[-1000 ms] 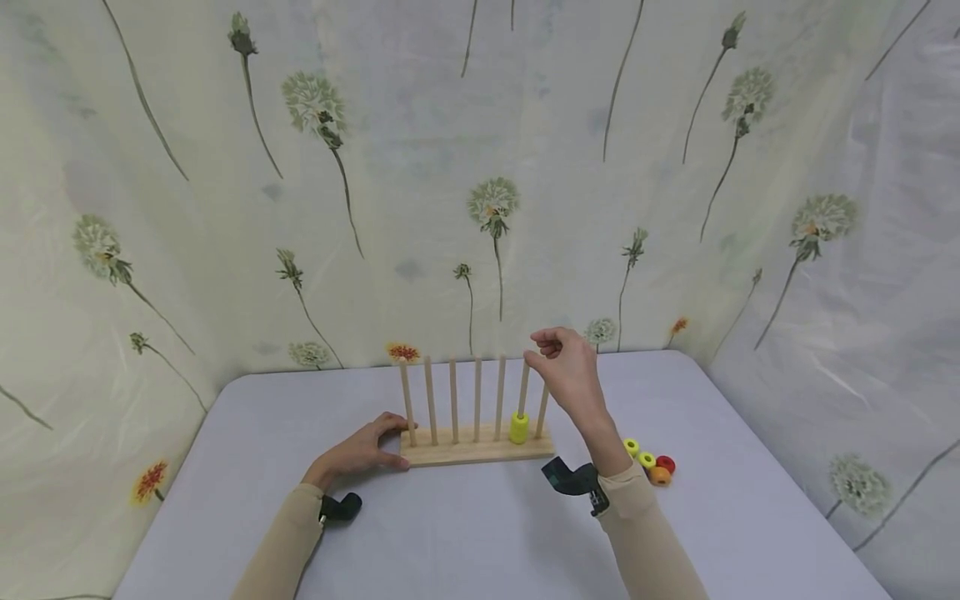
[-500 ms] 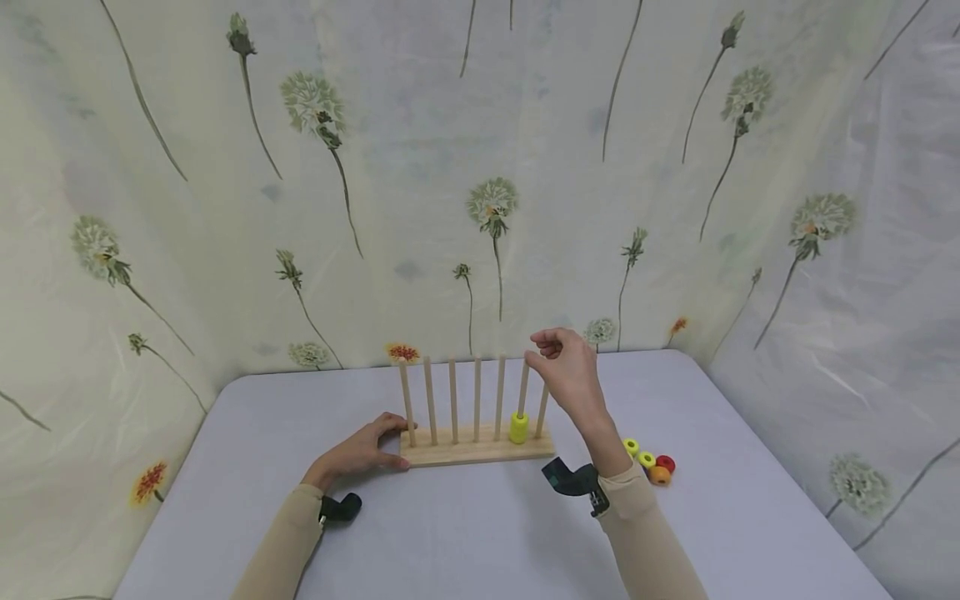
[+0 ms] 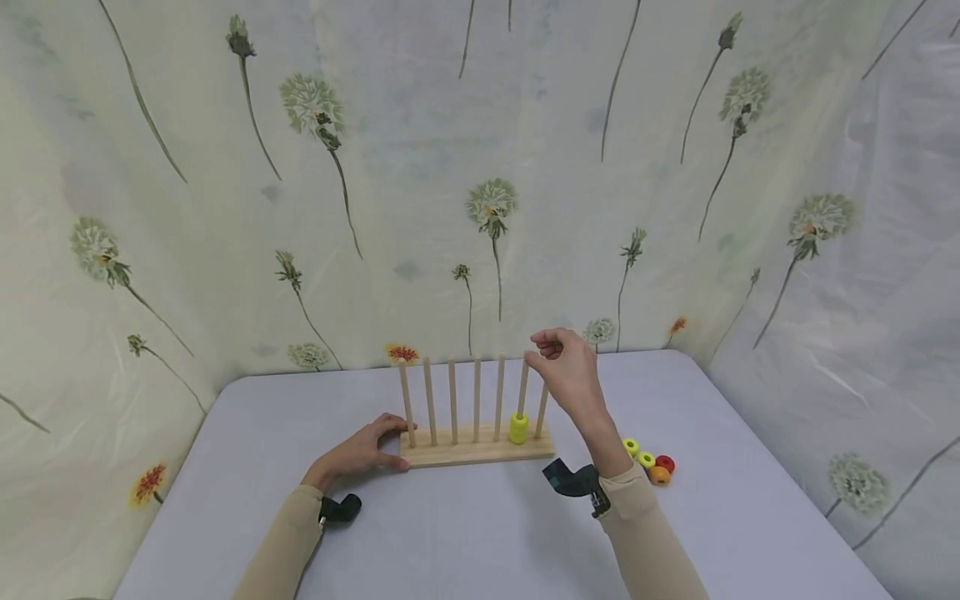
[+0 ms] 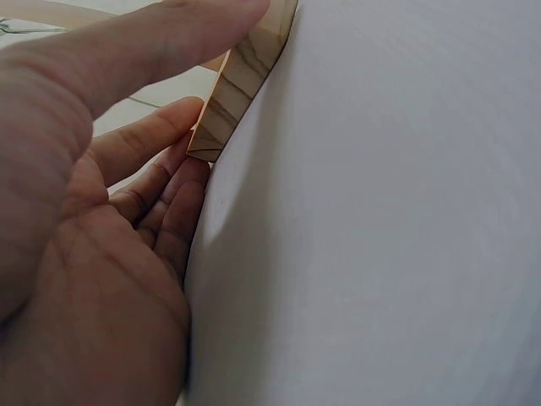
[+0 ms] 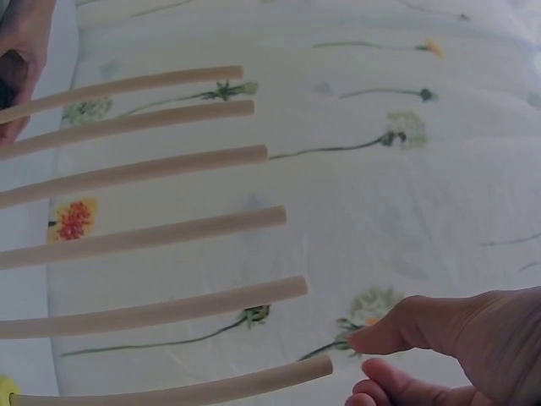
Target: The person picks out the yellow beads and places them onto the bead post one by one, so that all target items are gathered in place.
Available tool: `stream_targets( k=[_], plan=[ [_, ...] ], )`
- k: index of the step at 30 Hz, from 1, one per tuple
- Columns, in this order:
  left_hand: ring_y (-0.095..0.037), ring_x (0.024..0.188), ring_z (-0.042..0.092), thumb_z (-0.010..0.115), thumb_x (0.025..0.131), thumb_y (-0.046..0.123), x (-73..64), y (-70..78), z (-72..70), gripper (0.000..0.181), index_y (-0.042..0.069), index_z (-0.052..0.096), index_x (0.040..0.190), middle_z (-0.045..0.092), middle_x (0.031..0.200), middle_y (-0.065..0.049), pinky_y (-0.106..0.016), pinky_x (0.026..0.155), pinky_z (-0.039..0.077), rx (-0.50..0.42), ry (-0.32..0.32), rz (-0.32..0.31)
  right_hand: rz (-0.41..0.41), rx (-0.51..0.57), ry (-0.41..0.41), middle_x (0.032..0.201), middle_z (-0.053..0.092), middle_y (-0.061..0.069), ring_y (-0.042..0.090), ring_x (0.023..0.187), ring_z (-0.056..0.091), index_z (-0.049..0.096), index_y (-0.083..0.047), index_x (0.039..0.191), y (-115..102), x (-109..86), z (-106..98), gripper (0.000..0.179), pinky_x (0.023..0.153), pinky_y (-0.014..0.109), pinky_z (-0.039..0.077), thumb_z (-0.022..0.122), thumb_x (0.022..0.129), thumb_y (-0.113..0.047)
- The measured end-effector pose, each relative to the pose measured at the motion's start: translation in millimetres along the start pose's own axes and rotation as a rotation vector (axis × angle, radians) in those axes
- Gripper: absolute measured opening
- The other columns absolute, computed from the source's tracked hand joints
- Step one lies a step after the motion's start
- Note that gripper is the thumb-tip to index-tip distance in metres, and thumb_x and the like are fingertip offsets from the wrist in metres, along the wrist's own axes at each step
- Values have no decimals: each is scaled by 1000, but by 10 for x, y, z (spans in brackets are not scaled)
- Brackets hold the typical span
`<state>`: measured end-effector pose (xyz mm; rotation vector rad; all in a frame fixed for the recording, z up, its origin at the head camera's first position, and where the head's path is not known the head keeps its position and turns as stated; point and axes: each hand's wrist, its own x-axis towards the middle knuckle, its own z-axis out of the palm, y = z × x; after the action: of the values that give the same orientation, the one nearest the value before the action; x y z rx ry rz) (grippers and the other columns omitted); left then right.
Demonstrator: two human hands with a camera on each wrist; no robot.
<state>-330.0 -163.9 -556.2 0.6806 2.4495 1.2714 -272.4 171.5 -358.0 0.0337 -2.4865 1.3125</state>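
Observation:
A pale wooden peg rack stands on the table, with several upright pegs in a row along its base. At its left end my left hand holds the base, thumb in front and fingers behind; the left wrist view shows the wood's end grain between them. A short stack of yellow beads sits low on the second peg from the right. Just above that peg's tip hovers my right hand, holding nothing. In the right wrist view its thumb and fingers are apart, beside the peg end.
Right of the rack lie loose beads: two yellow beads, a red bead and an orange bead. A white cloth covers the table. Behind it hangs a curtain printed with dandelions.

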Motion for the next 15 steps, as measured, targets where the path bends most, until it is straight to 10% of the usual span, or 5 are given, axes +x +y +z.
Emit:
stream_targets(
  k=[15],
  plan=[
    [-24, 131, 39, 84, 71, 36, 6, -25, 13, 63, 21, 58, 127, 48, 132, -1, -52, 112, 26, -4, 5, 24, -72, 87, -97, 109, 63, 10, 22, 98, 57, 62, -6, 113, 144, -13, -100, 29, 88, 36, 48, 69, 88, -20]
  ],
)
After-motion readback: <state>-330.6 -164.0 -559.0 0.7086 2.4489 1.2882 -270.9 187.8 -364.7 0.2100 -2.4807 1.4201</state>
